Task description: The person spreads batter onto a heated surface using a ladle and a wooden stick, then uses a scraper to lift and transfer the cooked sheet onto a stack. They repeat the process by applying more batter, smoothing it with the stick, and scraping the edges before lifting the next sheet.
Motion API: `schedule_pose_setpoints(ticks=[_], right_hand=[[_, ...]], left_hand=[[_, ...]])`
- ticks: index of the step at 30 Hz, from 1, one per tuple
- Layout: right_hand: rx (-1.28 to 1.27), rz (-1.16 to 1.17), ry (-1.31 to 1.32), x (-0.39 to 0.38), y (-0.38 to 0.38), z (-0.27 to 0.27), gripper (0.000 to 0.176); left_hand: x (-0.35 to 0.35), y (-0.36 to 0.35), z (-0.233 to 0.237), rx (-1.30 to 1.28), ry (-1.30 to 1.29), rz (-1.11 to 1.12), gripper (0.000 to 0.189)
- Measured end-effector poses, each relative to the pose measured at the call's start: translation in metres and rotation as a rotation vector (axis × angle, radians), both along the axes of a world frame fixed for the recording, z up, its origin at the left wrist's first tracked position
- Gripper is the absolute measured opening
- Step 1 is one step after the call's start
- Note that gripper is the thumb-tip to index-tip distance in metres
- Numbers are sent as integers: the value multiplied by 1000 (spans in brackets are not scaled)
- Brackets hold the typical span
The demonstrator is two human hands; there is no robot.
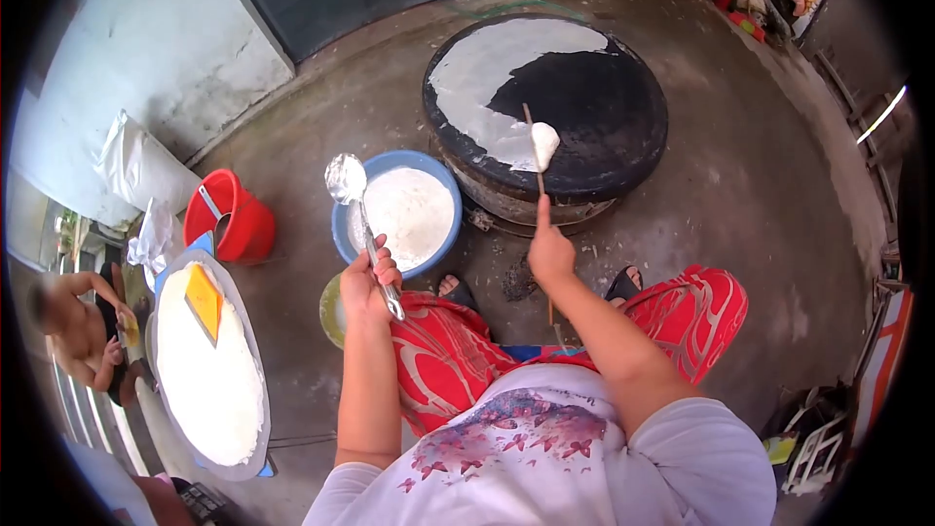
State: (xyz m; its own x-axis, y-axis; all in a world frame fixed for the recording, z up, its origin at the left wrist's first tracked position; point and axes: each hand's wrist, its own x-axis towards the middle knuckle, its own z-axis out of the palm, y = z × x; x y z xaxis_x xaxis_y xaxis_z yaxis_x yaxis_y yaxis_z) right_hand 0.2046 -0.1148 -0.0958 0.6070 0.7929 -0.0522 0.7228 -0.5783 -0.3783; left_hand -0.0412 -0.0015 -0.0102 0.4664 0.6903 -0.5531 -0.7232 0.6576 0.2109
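Note:
My left hand [372, 281] is closed round the handle of a metal ladle [345, 178], its bowl smeared white, raised over the left edge of a blue basin [451, 234] of white batter [409, 214]. In my right hand [552, 251] is a thin wooden stick [542, 183], with a white lump of batter [545, 141] on it over the front of a round black griddle [584, 88]. A thin white layer [467, 78] covers the griddle's left and far parts; its middle and right show black.
At left are a red bucket [258, 224] and a tray [265, 409] heaped with white paste, a yellow scraper [204, 302] on it. Another person [83, 326] is at far left. A green bowl [332, 312] is beside my left forearm. A white sack [146, 170] leans by the wall.

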Motion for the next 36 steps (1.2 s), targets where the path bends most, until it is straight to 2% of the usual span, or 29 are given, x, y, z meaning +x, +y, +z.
schedule_pose_setpoints(ticks=[6, 8, 10, 12, 16, 18, 20, 22, 23, 24, 26, 27, 28, 30, 31, 32, 34, 36], right_hand=[[-34, -18, 12, -4, -25, 6, 77], [-116, 166, -94, -1, -22, 0, 77], [-113, 6, -73, 23, -32, 0, 77], [-158, -8, -75, 43, -48, 13, 70], [-175, -52, -97, 40, -55, 24, 71], [-204, 215, -185, 37, -53, 14, 71], [-90, 100, -158, 60, -59, -7, 70], [-115, 7, -123, 86, -67, 1, 69], [33, -38, -155, 100, -71, -11, 63], [29, -44, -155, 103, -71, -8, 63], [361, -457, 818, 104, -61, 6, 55], [438, -484, 1211, 102, -63, 19, 46], [338, -371, 1006, 94, -59, 9, 47], [362, 57, 109, 68, -77, -5, 49], [243, 88, 36, 69, -85, 5, 50], [249, 85, 39, 84, -88, 1, 50], [75, -111, -208, 127, -101, -3, 48], [114, -155, -222, 160, -98, 5, 47]], left_hand=[[6, -2, 1, 32, 53, 27, 27], [5, -2, 4, 31, 46, 18, 28], [9, -2, 5, 3, 49, 12, 27], [10, -1, 1, 34, 54, 11, 27], [17, -2, 1, 77, 74, 45, 25], [17, -2, 3, 70, 72, 49, 24], [19, -1, 7, 49, 89, 41, 24], [20, -3, 8, 62, 118, 49, 24], [24, -3, 7, 77, 141, 54, 24], [26, -5, 6, 74, 140, 47, 24], [26, -5, 7, 78, 131, 69, 24], [27, -5, 9, 53, 133, 72, 24], [27, -6, 9, 54, 139, 71, 24], [28, -4, 8, 22, 73, 56, 25], [29, -3, 7, 23, 78, 51, 25], [32, -2, 7, 17, 82, 50, 26], [34, -1, 7, 5, 87, 49, 26], [38, -2, 6, 19, 104, 50, 28]])
